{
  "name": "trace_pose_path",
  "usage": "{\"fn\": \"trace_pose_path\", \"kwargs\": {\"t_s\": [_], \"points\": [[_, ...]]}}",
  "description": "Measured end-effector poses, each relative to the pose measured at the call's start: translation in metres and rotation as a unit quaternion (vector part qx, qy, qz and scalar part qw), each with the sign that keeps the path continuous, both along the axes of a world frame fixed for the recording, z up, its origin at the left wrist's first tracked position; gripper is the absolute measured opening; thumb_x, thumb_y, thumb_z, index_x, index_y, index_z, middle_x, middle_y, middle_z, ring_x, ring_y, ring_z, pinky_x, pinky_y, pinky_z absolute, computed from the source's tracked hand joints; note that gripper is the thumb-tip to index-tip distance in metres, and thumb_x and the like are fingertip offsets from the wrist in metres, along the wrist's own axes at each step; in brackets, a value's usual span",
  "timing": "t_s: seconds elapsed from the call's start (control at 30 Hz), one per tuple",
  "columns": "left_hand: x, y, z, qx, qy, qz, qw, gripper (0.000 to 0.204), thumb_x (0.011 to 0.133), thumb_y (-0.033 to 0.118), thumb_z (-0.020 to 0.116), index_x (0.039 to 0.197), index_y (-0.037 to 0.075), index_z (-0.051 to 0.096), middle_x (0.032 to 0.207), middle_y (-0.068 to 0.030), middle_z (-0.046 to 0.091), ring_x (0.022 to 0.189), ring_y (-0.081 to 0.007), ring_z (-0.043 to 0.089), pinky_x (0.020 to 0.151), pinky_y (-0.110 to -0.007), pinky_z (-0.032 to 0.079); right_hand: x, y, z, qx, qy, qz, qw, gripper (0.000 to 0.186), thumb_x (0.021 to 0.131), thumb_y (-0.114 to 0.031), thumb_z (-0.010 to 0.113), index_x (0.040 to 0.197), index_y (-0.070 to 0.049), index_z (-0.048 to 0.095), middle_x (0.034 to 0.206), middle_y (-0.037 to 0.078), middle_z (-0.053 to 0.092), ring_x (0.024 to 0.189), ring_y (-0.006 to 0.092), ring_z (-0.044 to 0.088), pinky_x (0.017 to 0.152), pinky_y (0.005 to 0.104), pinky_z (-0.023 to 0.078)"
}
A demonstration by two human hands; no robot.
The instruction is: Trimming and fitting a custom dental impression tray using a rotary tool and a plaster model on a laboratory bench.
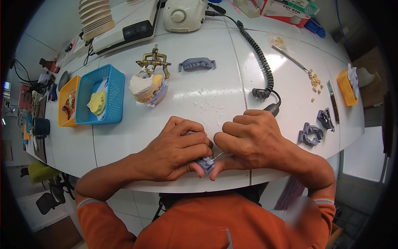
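Close to the table's near edge, my left hand [178, 145] is closed around a small grey dental model [206, 164], whose near end shows between the thumbs. The fingers hide most of it. My right hand [253, 139] grips a dark rotary handpiece [272, 109]; its back end sticks out beyond the knuckles. A thin metal bur [218, 156] reaches from that fist to the model's edge. My right thumb lies beside the model, almost meeting the left thumb. White shavings [209, 108] are scattered on the table beyond my hands.
Beyond my left hand stand a brass articulator [154, 62] with plaster casts, a blue basket [119, 93] and a yellow one [63, 108]. A coiled cord [267, 68] runs to a control box [184, 15]. Rightward lie grey models [306, 139], a knife [333, 103] and tooth-coloured pieces [316, 81].
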State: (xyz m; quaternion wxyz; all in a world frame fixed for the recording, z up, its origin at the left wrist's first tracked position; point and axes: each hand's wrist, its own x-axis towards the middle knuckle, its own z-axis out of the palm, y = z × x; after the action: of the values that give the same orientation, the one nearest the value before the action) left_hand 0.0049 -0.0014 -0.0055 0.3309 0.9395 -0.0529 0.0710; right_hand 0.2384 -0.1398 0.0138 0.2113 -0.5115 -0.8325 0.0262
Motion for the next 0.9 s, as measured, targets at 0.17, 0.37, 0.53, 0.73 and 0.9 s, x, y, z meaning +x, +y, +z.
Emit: {"fn": "trace_pose_path", "kwargs": {"t_s": [0.17,0.37,0.53,0.73,0.9], "points": [[-0.0004,-0.0002,-0.0005,0.003,0.005,0.001,1.000,0.048,0.103,0.059,0.063,0.109,0.013,0.072,0.117,-0.0024,0.067,0.126,-0.0281,0.056,0.104,-0.050,0.037,-0.0001,0.0006,0.0001,-0.002,-0.002,0.005,1.000,0.063,0.083,-0.075,0.073,0.078,-0.013,0.067,0.064,0.001,0.056,0.057,0.0204,0.064,0.053,0.0348,0.047],[-0.0002,-0.0003,-0.0004,0.004,0.002,-0.001,1.000,0.050,0.102,0.061,0.063,0.108,0.012,0.072,0.117,-0.0029,0.067,0.126,-0.0284,0.056,0.104,-0.050,0.037,-0.0001,0.0003,0.0002,-0.009,-0.003,0.007,1.000,0.063,0.084,-0.075,0.073,0.078,-0.013,0.068,0.064,0.001,0.056,0.057,0.0201,0.064,0.053,0.0351,0.047],[0.0002,-0.0002,-0.0003,0.005,-0.002,-0.003,1.000,0.050,0.102,0.061,0.063,0.108,0.012,0.072,0.117,-0.0033,0.067,0.125,-0.0283,0.056,0.104,-0.050,0.037,0.0000,0.0007,-0.0002,-0.009,0.001,0.009,1.000,0.062,0.084,-0.075,0.073,0.081,-0.013,0.071,0.064,0.001,0.056,0.057,0.0201,0.064,0.053,0.0350,0.048],[0.0000,-0.0007,0.0004,0.008,-0.003,-0.005,1.000,0.050,0.102,0.060,0.064,0.108,0.012,0.072,0.116,-0.0035,0.067,0.125,-0.0282,0.056,0.104,-0.050,0.037,0.0001,0.0008,0.0005,-0.011,0.002,0.016,1.000,0.061,0.083,-0.074,0.073,0.081,-0.013,0.071,0.065,0.000,0.057,0.057,0.0200,0.065,0.053,0.0347,0.049],[0.0004,-0.0012,0.0003,0.005,-0.002,-0.006,1.000,0.050,0.102,0.061,0.064,0.108,0.012,0.072,0.115,-0.0036,0.067,0.126,-0.0281,0.056,0.105,-0.050,0.037,0.0000,0.0005,0.0008,-0.008,0.000,0.018,1.000,0.060,0.084,-0.073,0.072,0.081,-0.013,0.071,0.065,0.000,0.057,0.057,0.0197,0.065,0.053,0.0344,0.049]]}}
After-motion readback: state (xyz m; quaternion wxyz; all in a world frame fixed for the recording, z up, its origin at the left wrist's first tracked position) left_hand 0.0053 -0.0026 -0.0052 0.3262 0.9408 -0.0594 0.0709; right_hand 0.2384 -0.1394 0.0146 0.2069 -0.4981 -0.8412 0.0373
